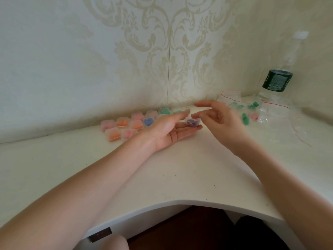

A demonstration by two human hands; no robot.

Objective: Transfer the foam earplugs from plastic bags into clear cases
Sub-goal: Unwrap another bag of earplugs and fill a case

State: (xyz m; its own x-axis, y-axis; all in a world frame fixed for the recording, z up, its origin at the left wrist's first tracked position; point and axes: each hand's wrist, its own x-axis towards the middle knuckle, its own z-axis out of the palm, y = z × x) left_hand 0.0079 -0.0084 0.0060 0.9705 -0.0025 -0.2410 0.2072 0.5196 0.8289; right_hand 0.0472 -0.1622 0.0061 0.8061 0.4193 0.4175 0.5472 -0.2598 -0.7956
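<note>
My left hand (169, 130) lies palm up over the white desk and carries a small clear case (192, 122) with purple earplugs on its straight fingertips, thumb along the case's top edge. My right hand (216, 118) hovers just right of the case with its fingers loosely spread, holding nothing. Several filled clear cases (126, 125) with pink, orange, blue and green earplugs lie in rows by the wall to the left. Clear plastic bags (270, 112) with red zip lines and loose green earplugs (245, 120) lie to the right.
A clear water bottle (277, 82) with a dark green label stands at the back right among the bags. The patterned wall runs close behind the cases. The desk's curved front edge (180, 202) is cut in toward me.
</note>
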